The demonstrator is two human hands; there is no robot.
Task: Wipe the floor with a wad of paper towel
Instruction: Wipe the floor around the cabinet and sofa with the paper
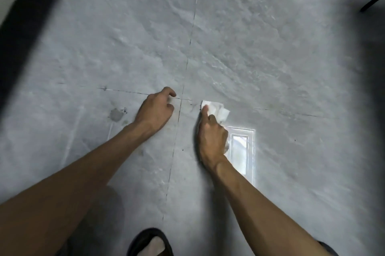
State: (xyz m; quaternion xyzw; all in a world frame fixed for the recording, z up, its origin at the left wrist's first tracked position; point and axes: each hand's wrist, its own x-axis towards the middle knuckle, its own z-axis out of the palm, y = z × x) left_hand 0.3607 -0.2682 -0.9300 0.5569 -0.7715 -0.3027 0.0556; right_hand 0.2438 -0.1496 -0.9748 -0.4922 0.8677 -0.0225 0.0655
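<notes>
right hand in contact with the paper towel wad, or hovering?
Touching. Head view: the right hand grips the paper towel wad; the paper is bunched directly under it, with no gap between them.

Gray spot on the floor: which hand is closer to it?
Left. The left hand is just beside the spot; the right hand, gripping the towel, is farther off.

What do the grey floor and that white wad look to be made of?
Grey tiled floor: probably polished stone or stone-look ceramic, with veined patterning, thin joint lines and a glossy window reflection. Crumpled white wad, gripped by the right hand: soft paper, going by its thin creased folds.
</notes>
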